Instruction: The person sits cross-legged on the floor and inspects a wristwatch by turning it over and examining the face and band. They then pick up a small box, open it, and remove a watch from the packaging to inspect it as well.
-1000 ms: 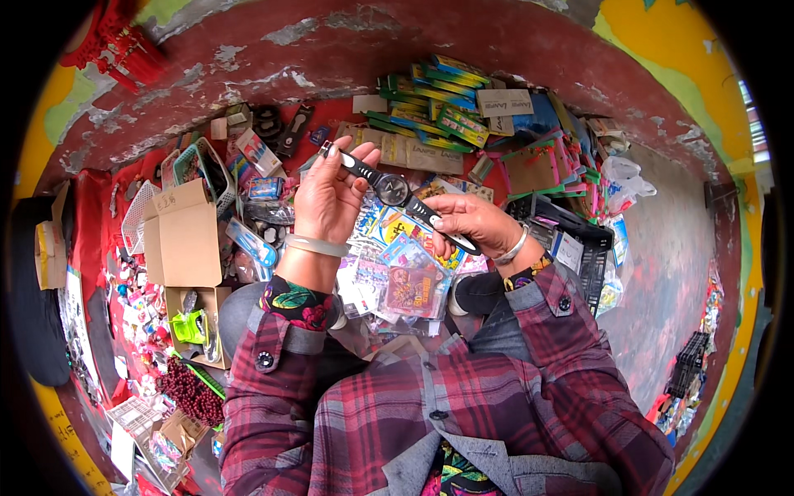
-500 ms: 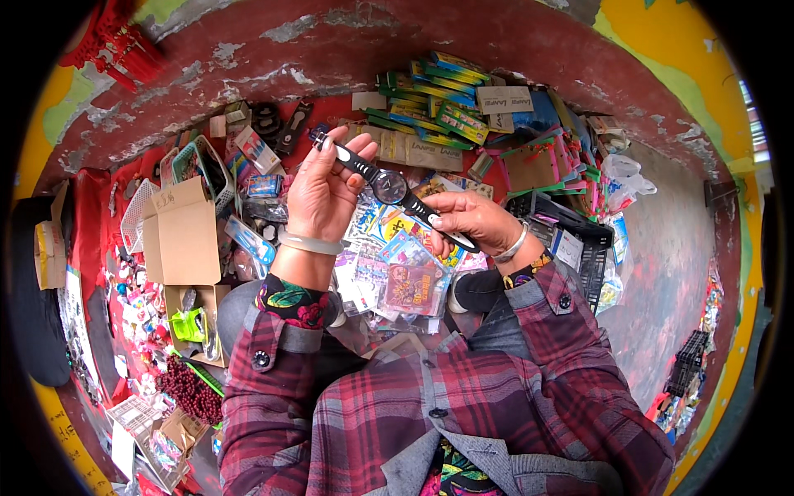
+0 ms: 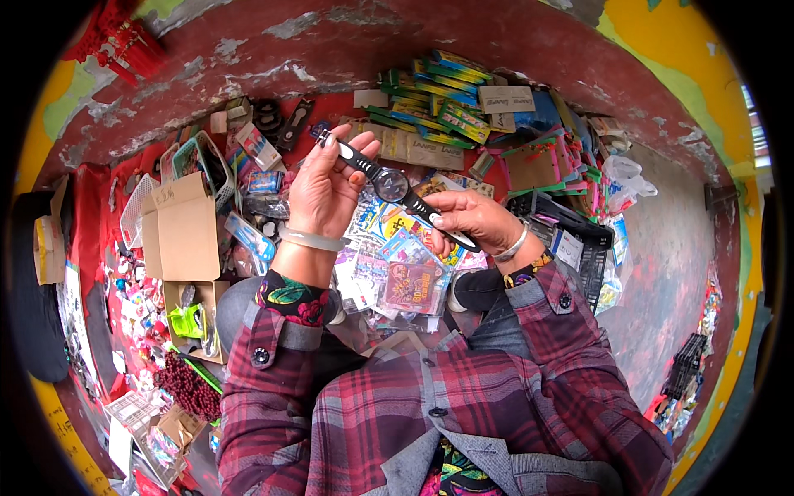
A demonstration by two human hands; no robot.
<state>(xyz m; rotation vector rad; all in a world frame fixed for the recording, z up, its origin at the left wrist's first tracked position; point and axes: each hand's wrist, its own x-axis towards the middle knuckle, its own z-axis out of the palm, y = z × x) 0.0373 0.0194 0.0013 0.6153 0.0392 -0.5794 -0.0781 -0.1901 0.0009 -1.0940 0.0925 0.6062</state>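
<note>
A black wristwatch (image 3: 390,185) with a round dark dial and black-and-white strap is stretched out between my two hands. The thumb of my left hand (image 3: 321,186) presses on the buckle end of the strap, with the other fingers curled behind it. My right hand (image 3: 475,219) pinches the strap's other end between thumb and fingers. The watch slants down from left to right, dial up. Below it lie flat plastic-wrapped packets (image 3: 412,285), one with a brown printed card.
An open cardboard box (image 3: 182,240) with a bright green item stands left, near a white plastic basket (image 3: 132,217). Yellow-green boxes (image 3: 434,95) are piled by the red wall. Right are a black crate (image 3: 591,236), pink-and-green-edged boards (image 3: 538,165) and a clear plastic bag (image 3: 626,175).
Almost nothing differs. Both hands keep the same hold on the watch, with only a slight shift of the left hand and the view.
</note>
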